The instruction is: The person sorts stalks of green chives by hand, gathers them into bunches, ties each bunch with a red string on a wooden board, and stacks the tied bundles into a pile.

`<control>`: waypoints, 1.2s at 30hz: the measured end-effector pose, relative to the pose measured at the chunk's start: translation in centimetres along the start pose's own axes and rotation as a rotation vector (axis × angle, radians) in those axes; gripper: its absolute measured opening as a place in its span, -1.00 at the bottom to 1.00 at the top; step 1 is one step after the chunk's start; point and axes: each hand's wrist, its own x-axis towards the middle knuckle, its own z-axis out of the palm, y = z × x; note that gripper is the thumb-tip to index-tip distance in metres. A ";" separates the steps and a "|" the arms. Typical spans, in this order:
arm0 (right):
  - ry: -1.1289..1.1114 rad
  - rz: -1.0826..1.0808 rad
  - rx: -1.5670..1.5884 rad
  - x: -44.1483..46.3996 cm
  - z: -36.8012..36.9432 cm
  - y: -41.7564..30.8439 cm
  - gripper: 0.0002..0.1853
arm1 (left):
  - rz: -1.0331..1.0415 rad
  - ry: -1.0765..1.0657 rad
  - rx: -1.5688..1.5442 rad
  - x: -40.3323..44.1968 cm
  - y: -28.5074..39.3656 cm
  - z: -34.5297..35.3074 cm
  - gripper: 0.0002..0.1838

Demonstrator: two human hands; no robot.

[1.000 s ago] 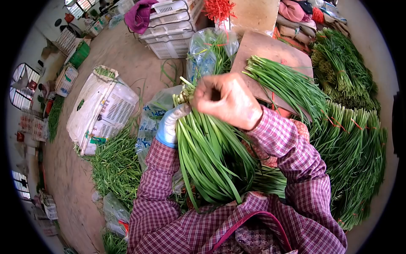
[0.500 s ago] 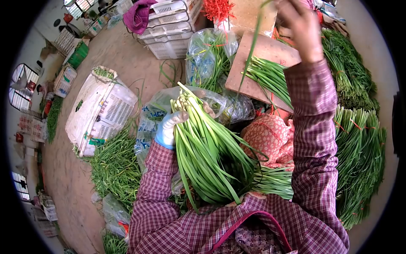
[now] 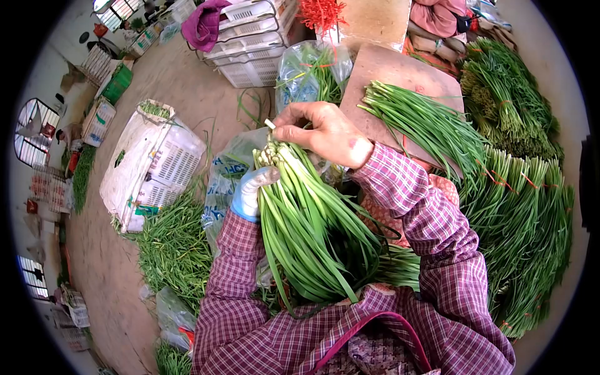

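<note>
One green bunch (image 3: 306,225) before us, our gloved left hand (image 3: 251,189) curled closed round it below pale stem ends (image 3: 279,151). Our bare right hand (image 3: 328,133), just above, nearer tips: thumb and fingers nearly meeting at protruding stem (image 3: 269,124), grip unclear to us. Long axis slants from stem ends back toward us. Nothing seen blocking between. Beyond: second bundle (image 3: 419,115) on board (image 3: 400,70), tied bunches (image 3: 531,237) rightward, clear bag (image 3: 297,75), stacked crates (image 3: 250,62).
</note>
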 end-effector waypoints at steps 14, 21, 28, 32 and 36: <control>0.656 -0.577 0.426 2.3 -13.1 -12.7 -0.78 | -0.069 -0.167 0.021 1.7 -1.1 -2.1 -0.10; 0.889 -0.757 -0.293 -1.6 -19.2 -15.0 -0.77 | -0.062 -0.067 0.056 1.7 -1.4 -4.4 -0.15; 0.366 -0.205 -0.362 -4.5 -5.4 -5.0 -0.79 | 0.013 -0.180 -0.026 0.8 -1.0 0.9 -0.25; 0.346 -0.060 -0.099 -5.5 3.4 0.5 -0.84 | 0.019 -0.047 -0.090 -0.5 -0.9 -1.7 -0.36; 0.457 -0.058 -0.083 -5.3 5.9 1.3 -0.85 | 0.049 0.042 0.005 -1.4 -0.6 -0.9 -0.39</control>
